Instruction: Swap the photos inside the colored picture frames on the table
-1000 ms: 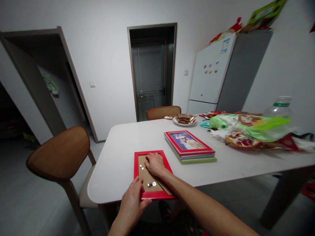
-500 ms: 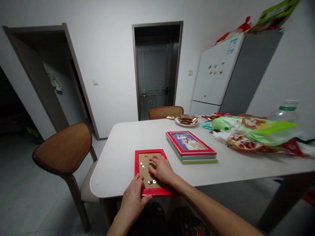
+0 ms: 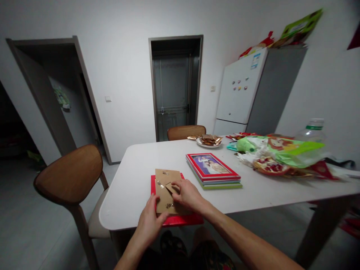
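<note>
A red photo frame (image 3: 182, 220) lies back side up at the near table edge. Its brown backing board (image 3: 163, 195), fitted with small metal clips, is raised and tilted out of the frame. My right hand (image 3: 187, 195) pinches the board's stand flap (image 3: 171, 187), which is folded partly out. Around the lower left corner is my left hand (image 3: 152, 215), closed on the frame, its fingers and thumb also against the board's edges. To the right lies a stack of picture frames (image 3: 212, 168), the top one red with a photo of people in white.
A plate (image 3: 209, 144) of wrapped snacks stands at the back of the white table (image 3: 135, 180). On the right lie a green plastic bag (image 3: 295, 153) and a cut pomegranate (image 3: 271, 165), with a clear bottle (image 3: 313, 131) behind. A wooden chair (image 3: 73, 176) is at the left.
The backing board has come up out of the red frame, lifted by its stand flap in my right hand. My left hand stays at the lower left corner. The view has shifted slightly.
</note>
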`<state>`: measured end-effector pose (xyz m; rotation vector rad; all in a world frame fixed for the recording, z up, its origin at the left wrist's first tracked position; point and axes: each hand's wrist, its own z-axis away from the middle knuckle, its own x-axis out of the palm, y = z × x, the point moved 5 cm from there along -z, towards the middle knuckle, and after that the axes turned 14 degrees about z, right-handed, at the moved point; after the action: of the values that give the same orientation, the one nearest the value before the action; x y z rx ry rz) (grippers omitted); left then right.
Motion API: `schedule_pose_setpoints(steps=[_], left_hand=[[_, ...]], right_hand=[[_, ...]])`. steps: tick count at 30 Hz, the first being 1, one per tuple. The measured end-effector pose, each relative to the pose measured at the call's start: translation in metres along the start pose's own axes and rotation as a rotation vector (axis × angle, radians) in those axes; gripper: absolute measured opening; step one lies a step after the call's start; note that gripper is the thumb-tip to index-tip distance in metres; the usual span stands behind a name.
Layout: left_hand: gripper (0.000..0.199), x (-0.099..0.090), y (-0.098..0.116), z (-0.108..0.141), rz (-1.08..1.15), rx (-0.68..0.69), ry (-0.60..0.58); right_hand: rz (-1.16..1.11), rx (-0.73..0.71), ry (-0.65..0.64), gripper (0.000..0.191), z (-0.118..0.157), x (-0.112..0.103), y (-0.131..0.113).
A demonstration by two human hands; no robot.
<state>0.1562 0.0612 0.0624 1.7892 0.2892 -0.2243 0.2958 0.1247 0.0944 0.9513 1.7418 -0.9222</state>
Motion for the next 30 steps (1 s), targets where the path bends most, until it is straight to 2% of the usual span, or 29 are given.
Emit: schedule_pose_setpoints(steps=[4, 7, 9, 12, 16, 20, 25, 28, 30], left_hand=[[0.037, -0.015, -0.003, -0.015, 0.44, -0.087, 0.132], [0.039, -0.04, -0.01, -0.017, 0.619, -0.146, 0.222], [0.039, -0.066, -0.02, -0.014, 0.614, -0.166, 0.315], [0.035, -0.105, -0.04, -0.005, 0.5, -0.23, 0.436], [0.033, -0.136, -0.061, 0.002, 0.374, -0.305, 0.462], [0.029, -0.147, -0.067, 0.002, 0.219, -0.314, 0.462], [0.028, -0.153, -0.062, 0.002, -0.041, -0.251, 0.501], [0.033, -0.142, -0.053, 0.003, -0.134, -0.203, 0.501], [0.036, -0.121, -0.043, 0.004, -0.166, -0.151, 0.441]], right_hand=[[-0.048, -0.055, 0.058, 0.035, 0.0, -0.021, -0.024], [-0.137, -0.099, 0.098, 0.032, 0.002, -0.024, -0.032], [-0.143, -0.075, 0.113, 0.032, 0.004, -0.021, -0.022], [-0.026, 0.035, 0.055, 0.034, 0.009, -0.006, 0.011], [0.117, 0.166, -0.071, 0.033, 0.02, 0.017, 0.048], [0.179, 0.234, -0.101, 0.036, 0.025, 0.031, 0.056], [0.165, 0.259, -0.095, 0.04, 0.018, 0.035, 0.057], [0.097, 0.303, -0.082, 0.047, 0.014, 0.034, 0.065], [-0.022, 0.349, -0.077, 0.054, 0.013, 0.035, 0.07]])
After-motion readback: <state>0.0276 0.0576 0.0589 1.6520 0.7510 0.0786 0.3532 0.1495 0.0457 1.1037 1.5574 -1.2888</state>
